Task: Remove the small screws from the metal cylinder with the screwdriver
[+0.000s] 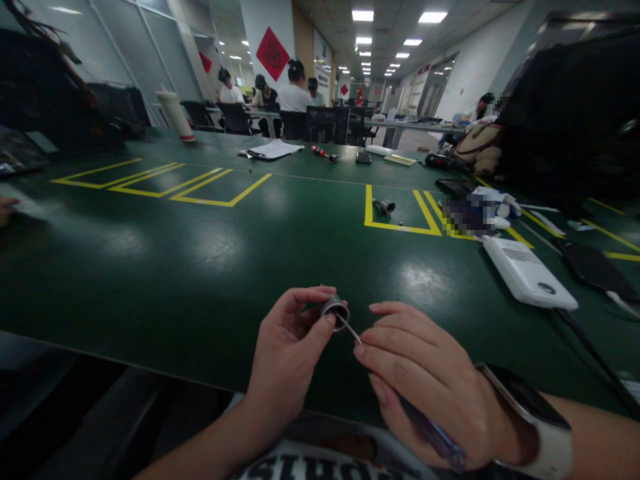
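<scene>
- The metal cup (330,303) was above the green table (225,287), in front of the body, just beyond the right fingertips and up to their left.
- The left hand (285,353) was the nearer one, touching the cup; its thumb pressed the near rim while the fingers bent around the far side, closed to a small pinch.
- The right hand (435,373) was partly closed around a screwdriver, its fingers long and gently bent, the fingertips near the thin shaft (351,331) and the handle (434,433) under the palm.
- The screwdriver's long axis slanted from the handle, low on the right and close to the body, up and away to the left, into the cup's open mouth.
- That mouth was turned toward the body and somewhat toward the right hand, so the shaft seemed to run roughly along the cup's own axis; the tip was hidden, and whether it met anything inside could not be told.
- The cup looked short, round and hollow, dull silver-grey, with a smooth pale rim around a dark inside.
- The shaft was slim, straight and shiny; the handle looked clear and purplish.
- Farther off, a second metal piece (385,206) lay on the table inside an outline of yellow tape (369,207), well apart from both hands.
</scene>
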A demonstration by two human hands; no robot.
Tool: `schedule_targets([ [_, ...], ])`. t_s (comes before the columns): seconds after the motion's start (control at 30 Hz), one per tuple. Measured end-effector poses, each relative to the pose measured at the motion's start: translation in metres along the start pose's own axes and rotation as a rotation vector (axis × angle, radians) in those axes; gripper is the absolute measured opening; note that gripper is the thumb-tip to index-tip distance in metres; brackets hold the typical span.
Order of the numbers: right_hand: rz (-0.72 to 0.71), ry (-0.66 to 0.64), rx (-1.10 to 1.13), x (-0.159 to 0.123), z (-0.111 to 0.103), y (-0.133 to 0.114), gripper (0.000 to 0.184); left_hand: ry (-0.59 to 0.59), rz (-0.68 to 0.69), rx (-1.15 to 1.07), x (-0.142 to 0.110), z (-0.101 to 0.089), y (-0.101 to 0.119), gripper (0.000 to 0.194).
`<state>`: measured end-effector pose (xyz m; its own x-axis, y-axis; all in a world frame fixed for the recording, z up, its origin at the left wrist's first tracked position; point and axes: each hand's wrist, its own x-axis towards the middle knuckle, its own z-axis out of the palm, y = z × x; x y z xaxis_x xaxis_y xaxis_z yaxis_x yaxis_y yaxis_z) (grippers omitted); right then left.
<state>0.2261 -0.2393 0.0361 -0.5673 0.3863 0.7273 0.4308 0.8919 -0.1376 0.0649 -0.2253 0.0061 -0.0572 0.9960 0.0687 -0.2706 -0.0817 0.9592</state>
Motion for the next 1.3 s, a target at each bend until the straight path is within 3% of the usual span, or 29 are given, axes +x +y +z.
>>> schedule_targets([
  [0.17,0.059,-0.04,0.05,-0.0012,-0.001,-0.0009,0.02,0.008,0.015,-0.027,-0.0004,-0.002,-0.0021,0.014],
  [0.43,0.155,0.0,0.168,-0.0008,-0.0012,0.0042,0.028,-0.003,-0.011,-0.046,0.0004,-0.0025,-0.0025,0.016],
  [0.73,0.094,0.016,0.166,-0.0028,-0.0008,0.0034,0.03,-0.01,0.009,-0.013,0.0014,-0.003,-0.0007,0.014],
  [1.03,0.304,0.045,0.331,0.0028,-0.0028,0.0037,0.023,-0.001,-0.03,-0.076,-0.0015,-0.0035,0.0003,0.018],
  [1.3,0.273,0.053,0.366,0.0033,-0.0042,0.0033,0.026,0.0,-0.046,-0.092,-0.0015,-0.0042,0.0024,0.018],
])
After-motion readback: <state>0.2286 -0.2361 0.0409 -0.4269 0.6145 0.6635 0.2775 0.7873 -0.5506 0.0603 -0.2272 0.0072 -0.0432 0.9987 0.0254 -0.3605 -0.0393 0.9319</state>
